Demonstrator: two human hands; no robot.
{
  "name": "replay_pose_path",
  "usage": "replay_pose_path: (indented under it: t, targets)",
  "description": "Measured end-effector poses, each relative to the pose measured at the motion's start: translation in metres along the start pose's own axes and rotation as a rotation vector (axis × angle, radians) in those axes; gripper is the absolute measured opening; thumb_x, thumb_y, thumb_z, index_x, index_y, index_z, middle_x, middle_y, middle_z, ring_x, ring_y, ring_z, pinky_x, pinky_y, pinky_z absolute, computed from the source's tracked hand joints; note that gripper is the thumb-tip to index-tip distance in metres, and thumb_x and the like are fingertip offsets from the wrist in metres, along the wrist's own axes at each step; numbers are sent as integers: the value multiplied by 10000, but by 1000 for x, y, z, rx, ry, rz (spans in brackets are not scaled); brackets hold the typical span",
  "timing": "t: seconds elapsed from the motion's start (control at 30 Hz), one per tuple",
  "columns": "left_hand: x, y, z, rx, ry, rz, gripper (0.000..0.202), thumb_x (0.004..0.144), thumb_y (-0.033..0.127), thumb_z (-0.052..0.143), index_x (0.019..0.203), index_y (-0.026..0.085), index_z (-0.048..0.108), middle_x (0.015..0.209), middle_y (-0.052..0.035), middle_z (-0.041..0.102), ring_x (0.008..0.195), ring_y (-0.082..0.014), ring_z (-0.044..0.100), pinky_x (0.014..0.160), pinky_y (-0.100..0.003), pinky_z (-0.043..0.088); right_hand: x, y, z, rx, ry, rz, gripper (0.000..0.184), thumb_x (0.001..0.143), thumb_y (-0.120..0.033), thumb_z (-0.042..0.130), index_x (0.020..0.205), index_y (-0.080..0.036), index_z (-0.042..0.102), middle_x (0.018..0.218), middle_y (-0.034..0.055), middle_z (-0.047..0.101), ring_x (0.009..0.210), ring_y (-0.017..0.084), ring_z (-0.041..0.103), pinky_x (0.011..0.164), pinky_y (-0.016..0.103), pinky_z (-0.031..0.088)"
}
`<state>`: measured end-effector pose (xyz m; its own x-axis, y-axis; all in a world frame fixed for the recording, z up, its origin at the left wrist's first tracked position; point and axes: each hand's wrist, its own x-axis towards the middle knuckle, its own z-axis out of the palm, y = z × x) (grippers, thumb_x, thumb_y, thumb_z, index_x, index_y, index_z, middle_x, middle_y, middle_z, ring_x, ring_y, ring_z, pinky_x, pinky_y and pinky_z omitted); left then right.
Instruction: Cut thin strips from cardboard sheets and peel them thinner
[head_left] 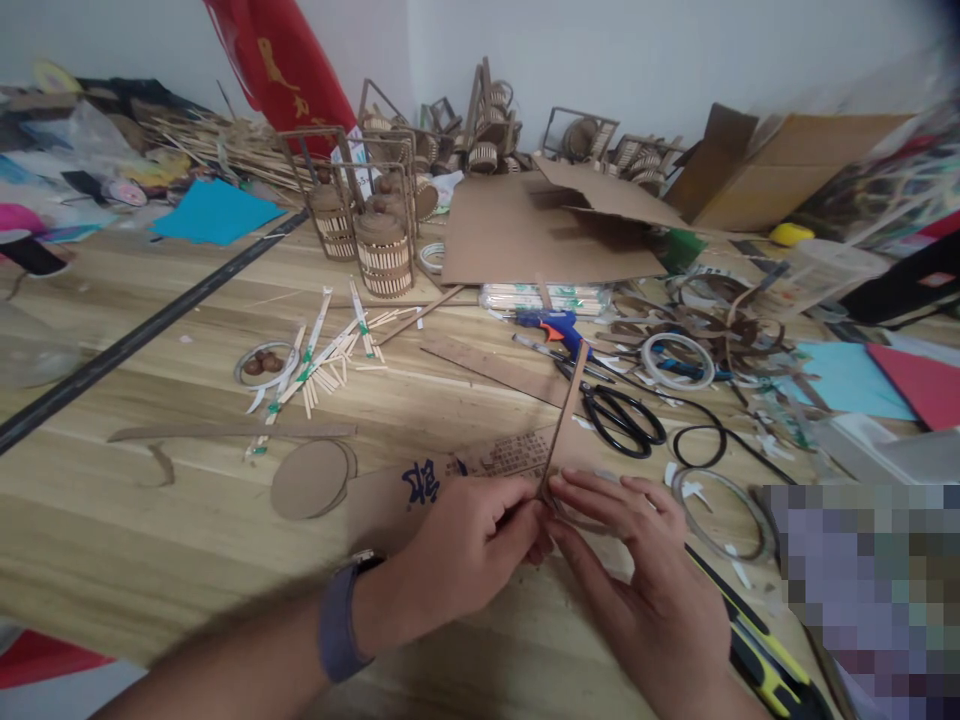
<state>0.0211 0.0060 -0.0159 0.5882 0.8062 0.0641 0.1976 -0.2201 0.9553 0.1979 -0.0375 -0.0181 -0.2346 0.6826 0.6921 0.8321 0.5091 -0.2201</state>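
Note:
My left hand (469, 545) and my right hand (637, 570) meet low in the middle of the head view, over a wooden floor. Both pinch the near end of a thin cardboard strip (568, 410) that rises slanting away from me. Under the right fingers lies a clear tape ring (585, 520). A printed cardboard piece (510, 455) with dark blue characters lies flat just beyond my left hand. A grey watch band sits on my left wrist.
Black scissors (622, 420), a blue glue gun (559, 328), tape rolls (679, 360), a yellow-black cutter (757, 650) and round cardboard discs (311, 478) lie around. Bamboo sticks (330, 350), small woven lanterns (382, 250), cardboard sheets (547, 235) and coloured paper (214, 212) fill the back.

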Motion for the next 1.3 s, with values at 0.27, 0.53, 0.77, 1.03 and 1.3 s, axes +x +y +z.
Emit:
replay_pose_path:
  t: [0.27,0.53,0.77,1.03,1.3]
  targets:
    - [0,3,-4,211,3,195,297,1000,211,447,709,189,500,660,14,606,609,-118,552,579,-227,336,-3,-1,-2,83,29,34,92,1003,-235,605,1076,-182,625,942,80,778,925,216,720,947,395,436]
    - [0,-1,-4,334,27,350,327,1064,232,371,784,196,535,736,-7,635,691,-150,603,652,-240,407,-2,3,-2,212,68,84,121,953,-215,667,1070,-218,635,933,43,783,880,229,753,875,419,513]
    - [-1,-3,-4,344,-39,337,289,1063,243,395,858,193,592,786,-28,663,748,-180,633,716,-264,457,1,2,-6,247,82,57,207,907,-83,656,1019,-255,627,884,3,801,846,212,778,902,415,505]
    - [-4,3,-1,337,-87,280,249,1053,244,436,886,192,612,800,-27,683,740,-179,628,713,-262,452,-2,3,-11,191,53,-3,217,892,-57,633,985,-252,606,848,-10,792,841,219,790,851,414,476]
    - [-4,4,-5,234,-121,268,317,1063,300,417,848,185,620,805,-39,692,783,-182,643,725,-256,451,-2,5,-11,254,126,21,289,852,-18,661,984,-268,600,822,-20,775,781,224,777,803,431,487]
